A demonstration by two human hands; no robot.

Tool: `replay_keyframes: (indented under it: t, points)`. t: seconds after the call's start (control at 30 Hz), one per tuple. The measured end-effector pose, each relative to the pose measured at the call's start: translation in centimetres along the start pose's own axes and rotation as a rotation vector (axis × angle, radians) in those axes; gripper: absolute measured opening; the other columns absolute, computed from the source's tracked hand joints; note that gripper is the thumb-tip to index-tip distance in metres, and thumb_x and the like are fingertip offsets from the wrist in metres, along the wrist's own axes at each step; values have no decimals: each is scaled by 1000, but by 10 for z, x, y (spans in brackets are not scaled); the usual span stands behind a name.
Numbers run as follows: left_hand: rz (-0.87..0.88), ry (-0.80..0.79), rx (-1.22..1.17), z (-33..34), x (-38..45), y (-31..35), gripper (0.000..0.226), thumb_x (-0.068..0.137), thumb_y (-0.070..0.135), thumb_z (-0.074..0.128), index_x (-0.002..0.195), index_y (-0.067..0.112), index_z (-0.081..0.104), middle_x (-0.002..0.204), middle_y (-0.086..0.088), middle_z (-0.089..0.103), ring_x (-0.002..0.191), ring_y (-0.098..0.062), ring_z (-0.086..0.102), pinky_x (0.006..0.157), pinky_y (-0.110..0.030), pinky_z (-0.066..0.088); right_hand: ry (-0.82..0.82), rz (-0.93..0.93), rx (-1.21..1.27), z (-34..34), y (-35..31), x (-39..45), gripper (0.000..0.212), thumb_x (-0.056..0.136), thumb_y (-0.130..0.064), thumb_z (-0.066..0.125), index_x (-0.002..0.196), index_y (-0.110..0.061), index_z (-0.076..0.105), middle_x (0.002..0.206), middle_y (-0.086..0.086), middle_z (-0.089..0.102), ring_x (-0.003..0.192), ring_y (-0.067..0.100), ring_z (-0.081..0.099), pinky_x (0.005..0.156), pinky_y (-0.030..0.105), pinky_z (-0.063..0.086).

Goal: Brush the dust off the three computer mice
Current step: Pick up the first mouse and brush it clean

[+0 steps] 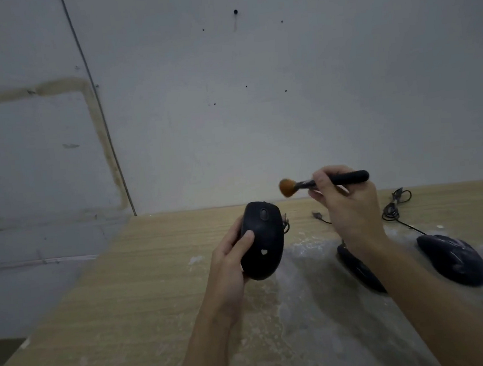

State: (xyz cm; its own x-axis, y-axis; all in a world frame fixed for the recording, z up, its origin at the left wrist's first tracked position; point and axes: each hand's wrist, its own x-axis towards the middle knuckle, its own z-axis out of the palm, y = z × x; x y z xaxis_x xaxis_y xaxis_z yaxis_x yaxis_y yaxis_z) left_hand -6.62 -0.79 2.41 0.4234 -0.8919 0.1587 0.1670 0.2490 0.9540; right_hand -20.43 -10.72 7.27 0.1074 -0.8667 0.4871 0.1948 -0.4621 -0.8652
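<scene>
- The left hand point(229, 259) grips a black mouse point(264, 239) and holds it up off the table point(121, 295), with the thumb pressed on its top and the other fingers wrapped behind its left side.
- That mouse is tilted nearly upright, its wheel toward the wall point(257, 108) and its top facing the camera; a small pale mark shows low on its back.
- The right hand point(344, 203) pinches a brush point(322, 181) between thumb and fingertips, around the front of the handle, just behind the ferrule.
- The brush lies nearly level, its black handle pointing right and its orange-brown bristles pointing left.
- The bristles are above and just right of the held mouse's front end, near it but apart from it.
- A second mouse point(358, 269) lies on the table, partly hidden by the right forearm.
- A third mouse point(454, 260) lies to its right, near it, dark with faint pinkish markings on top.
- A thin cable point(394, 207) runs from the third mouse to a loose coil near the wall.
- Another plug end lies on the table just left of the right hand.
- Pale dust smears the table around both resting mice and below the hands.
</scene>
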Motion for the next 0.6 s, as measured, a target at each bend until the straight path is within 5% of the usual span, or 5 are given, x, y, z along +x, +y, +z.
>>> replay_keyframes:
  t: [0.13,0.3,0.47,0.6]
  points:
    - [-7,47,-95,-5,3,3,43,85,22,53,128,22,56,124,-4,64,112,-21,60,82,-36,52,-8,255,33,-4,8,-9,22,92,-20,51,74,-9,58,78,10,65,86,25,65,87,40,52]
    - [3,19,-168,-9,3,6,36,91,22,43,122,16,59,110,-3,70,91,-13,67,63,-24,53,-325,717,272,5,16,-15,31,97,-22,40,80,-4,58,73,12,70,75,26,70,66,35,55]
    - [-18,-27,-109,-12,0,6,33,90,23,43,116,19,63,101,0,72,91,-15,66,69,-27,53,-505,781,352,17,28,-7,32,98,-23,36,104,-3,60,94,12,73,86,24,71,74,36,55]
    - [-72,-8,-36,-13,-1,1,34,91,24,43,118,19,62,108,-6,69,100,-21,62,73,-29,49,-523,776,381,23,34,2,21,96,-22,41,96,-9,56,87,7,68,77,18,67,67,32,56]
